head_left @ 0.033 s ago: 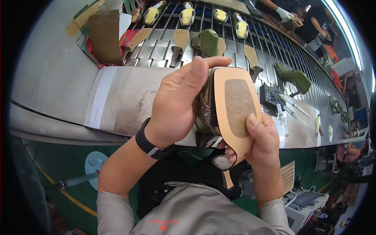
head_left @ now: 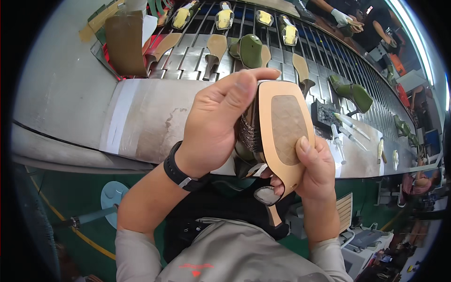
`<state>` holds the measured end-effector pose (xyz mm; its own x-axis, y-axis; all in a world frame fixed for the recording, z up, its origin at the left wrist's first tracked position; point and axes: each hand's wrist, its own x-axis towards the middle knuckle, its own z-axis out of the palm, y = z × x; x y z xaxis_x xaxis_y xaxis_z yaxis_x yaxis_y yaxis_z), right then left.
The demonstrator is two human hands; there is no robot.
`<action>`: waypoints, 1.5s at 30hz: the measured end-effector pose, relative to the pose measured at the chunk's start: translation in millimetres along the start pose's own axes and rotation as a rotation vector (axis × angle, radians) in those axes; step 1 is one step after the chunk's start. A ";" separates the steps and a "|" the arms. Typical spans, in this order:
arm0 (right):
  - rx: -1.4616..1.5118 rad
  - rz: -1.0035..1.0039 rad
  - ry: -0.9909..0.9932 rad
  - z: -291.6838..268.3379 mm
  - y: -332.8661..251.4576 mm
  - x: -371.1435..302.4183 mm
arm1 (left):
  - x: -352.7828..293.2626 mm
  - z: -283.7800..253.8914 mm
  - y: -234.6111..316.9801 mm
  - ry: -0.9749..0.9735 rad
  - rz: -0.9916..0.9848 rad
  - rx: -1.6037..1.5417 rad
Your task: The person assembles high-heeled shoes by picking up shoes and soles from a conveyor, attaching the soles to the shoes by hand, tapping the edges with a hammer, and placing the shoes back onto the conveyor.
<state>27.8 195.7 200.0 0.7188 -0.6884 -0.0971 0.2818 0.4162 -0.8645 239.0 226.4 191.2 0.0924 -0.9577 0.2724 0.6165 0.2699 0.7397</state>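
Dead center of the frame there's a high-heeled shoe held sole-up, tan sole with a darker textured patch on the forepart facing the camera. The left hand is wrapped around the shoe's left side, thumb stretched across the toe end at the top, so it's gripping the shoe. The right hand grasps it from the lower right, thumb pressed flat on the sole near the patch, fingers curled under around the heel area. A black wristband sits on the left wrist.

Some kind of beaded or studded trim shows between the left palm and the sole, hard to tell exactly what it is.

Behind the shoe, across the upper part of the frame, runs a slatted metal conveyor carrying loose tan soles and olive green shoes. Far upper right, another person's gloved hand is working at the line.
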 end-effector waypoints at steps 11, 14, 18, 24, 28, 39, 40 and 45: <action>-0.122 -0.059 -0.022 -8.7 0.0 -2.8 | 4.0 8.1 -6.7 -0.012 0.065 0.189; -0.178 -0.066 0.027 -6.3 0.9 -3.4 | 4.0 9.7 -9.8 0.013 0.090 0.109; -0.100 -0.060 0.036 -5.7 -1.6 -5.2 | -1.1 -1.4 -7.9 -0.091 0.056 0.154; -0.221 -0.024 0.046 3.6 -6.7 -11.5 | -16.0 4.5 7.0 -0.143 0.061 0.288; -0.128 -0.031 -0.052 24.5 7.1 -24.5 | -41.3 15.8 34.5 0.081 -0.066 0.441; -0.852 -0.528 -0.259 66.9 37.7 -24.7 | -94.6 19.5 75.4 0.147 0.012 0.453; -0.862 -0.538 -0.260 68.0 42.9 -23.7 | -96.5 21.1 76.5 0.210 -0.005 0.491; -0.855 -0.521 -0.284 76.5 41.7 -20.2 | -103.4 14.7 71.8 0.251 0.092 0.499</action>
<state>73.6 272.4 203.5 0.7916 -0.4508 0.4125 0.1354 -0.5289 -0.8378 262.2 346.2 225.2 0.3493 -0.9059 0.2396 0.1584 0.3091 0.9378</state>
